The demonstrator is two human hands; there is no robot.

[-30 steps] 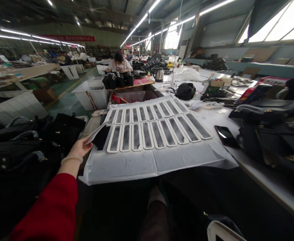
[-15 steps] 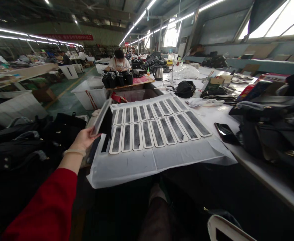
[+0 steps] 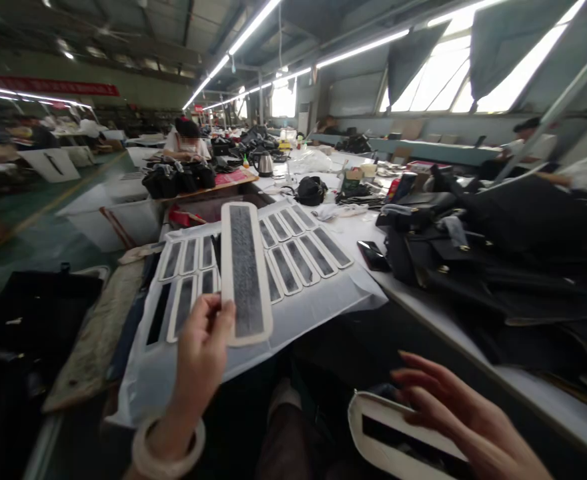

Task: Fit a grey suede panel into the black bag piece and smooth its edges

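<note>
Pinched between the thumb and fingers of my left hand (image 3: pixel 206 340) is a long rounded panel (image 3: pixel 246 273) with a pale border and a dark grey centre, held upright over the table. Behind it, two rows of similar panels (image 3: pixel 301 261) lie on a white sheet (image 3: pixel 293 320). My right hand (image 3: pixel 453 407) is at the lower right with its fingers apart, holding nothing. Just beneath its fingers is a pale-edged piece (image 3: pixel 366 440) with a black strip, partly hidden by the hand.
Black bags (image 3: pixel 498 253) are heaped on the right, beside a phone (image 3: pixel 372 255). A kettle (image 3: pixel 263 163) and a black bundle (image 3: pixel 311 191) stand farther back. A person (image 3: pixel 187 143) works beyond a white bin (image 3: pixel 118 210). More black items lie at left.
My left hand has brought its panel rightward and turned its grey face towards me. My right hand has come into view, open. The whole view has swung right.
</note>
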